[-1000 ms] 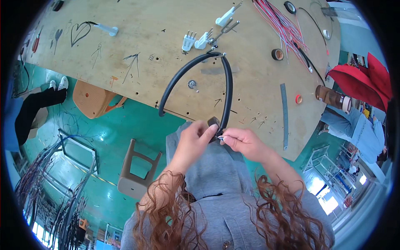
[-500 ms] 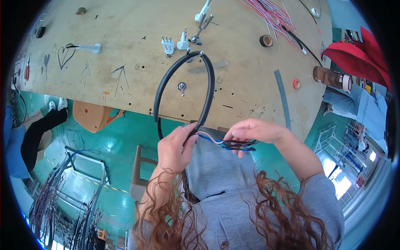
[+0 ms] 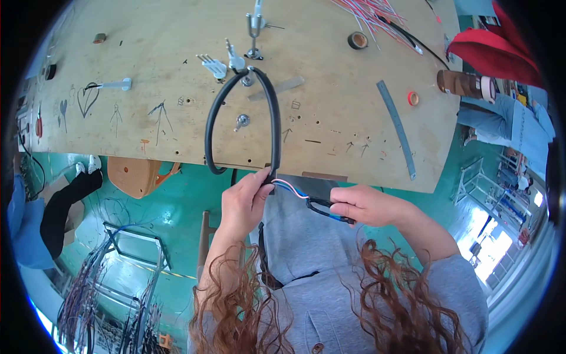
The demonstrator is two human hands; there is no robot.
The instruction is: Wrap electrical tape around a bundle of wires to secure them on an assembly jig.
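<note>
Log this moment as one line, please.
left hand: gripping black cable | right hand: holding wires | cable: arched over table

— How is the black cable [image 3: 275,121] finished?
— It is sheathed in smooth rubber or plastic, faintly glossed along its curve.
— And the tabletop [image 3: 330,88]?
— It is surfaced in wood or wood board, matt and scuffed.
— Where is shine seen?
— On the polished metal stud [image 3: 242,121] and the smooth green floor [image 3: 180,203]; the grey clothing [image 3: 306,245] is made of matt cloth.
</note>
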